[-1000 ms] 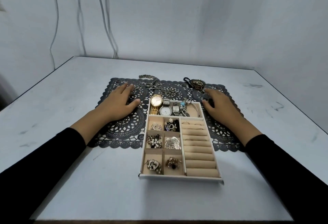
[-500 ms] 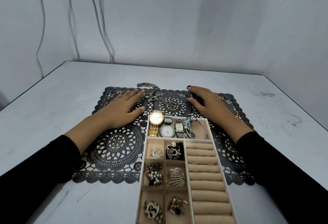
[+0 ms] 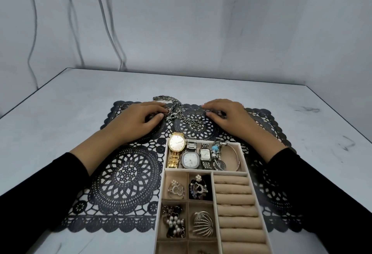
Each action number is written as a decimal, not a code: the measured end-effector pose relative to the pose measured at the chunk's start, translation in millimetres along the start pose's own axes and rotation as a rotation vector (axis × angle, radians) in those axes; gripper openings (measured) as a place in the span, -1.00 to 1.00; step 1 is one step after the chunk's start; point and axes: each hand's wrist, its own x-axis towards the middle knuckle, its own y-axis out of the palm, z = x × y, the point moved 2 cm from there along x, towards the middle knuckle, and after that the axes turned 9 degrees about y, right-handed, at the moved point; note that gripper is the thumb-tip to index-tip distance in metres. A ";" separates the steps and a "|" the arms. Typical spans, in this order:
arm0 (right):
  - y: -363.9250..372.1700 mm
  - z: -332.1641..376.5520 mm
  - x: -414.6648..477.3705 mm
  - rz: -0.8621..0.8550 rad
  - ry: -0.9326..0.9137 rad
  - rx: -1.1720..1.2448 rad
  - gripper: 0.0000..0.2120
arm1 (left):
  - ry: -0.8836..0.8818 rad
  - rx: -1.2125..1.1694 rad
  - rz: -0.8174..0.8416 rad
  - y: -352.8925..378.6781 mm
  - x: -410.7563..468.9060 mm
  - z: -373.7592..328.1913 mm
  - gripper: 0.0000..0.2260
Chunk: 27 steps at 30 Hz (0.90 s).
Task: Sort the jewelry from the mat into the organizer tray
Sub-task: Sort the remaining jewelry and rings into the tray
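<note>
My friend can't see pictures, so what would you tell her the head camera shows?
The left hand and right hand lie on a black lace mat either side of a chain necklace, the left fingertips at a small ring. Nearer, a beige organizer tray holds watches, a bangle and brooches.

Dim cool light, soft shadows, wide-angle bowing, wall perhaps slightly blurred

We count two hands, the left hand [image 3: 138, 121] and the right hand [image 3: 227, 116], one lace mat [image 3: 124, 175], one tray [image 3: 213, 193], three watches [image 3: 190, 160] in its top compartment, four brooches [image 3: 200, 188] in its small compartments, one chain [image 3: 181, 112] at upper centre, and two rings [image 3: 125, 105] at the mat's upper left.
</note>
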 end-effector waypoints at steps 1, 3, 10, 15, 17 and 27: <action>1.0 4.6 2.5 0.030 -0.007 0.026 -0.77 | 0.007 0.000 -0.024 -0.4 0.6 1.5 -0.77; 2.8 13.2 9.0 0.081 -0.013 0.070 -0.78 | 0.017 -0.014 -0.057 -0.4 1.3 4.0 -0.80; 14.6 43.2 33.8 0.268 -0.007 0.090 -0.77 | 0.003 -0.073 -0.102 0.8 1.1 4.3 -0.86; 29.7 50.6 41.5 0.327 -0.082 -0.069 -0.78 | 0.010 -0.059 -0.111 0.6 0.8 4.7 -0.88; 32.4 50.7 41.8 0.330 -0.087 -0.090 -0.79 | 0.021 -0.051 -0.123 0.9 0.7 3.8 -0.88; 26.9 56.8 39.3 0.341 -0.063 -0.030 -0.75 | 0.000 -0.057 -0.225 -1.8 -1.2 2.7 -0.89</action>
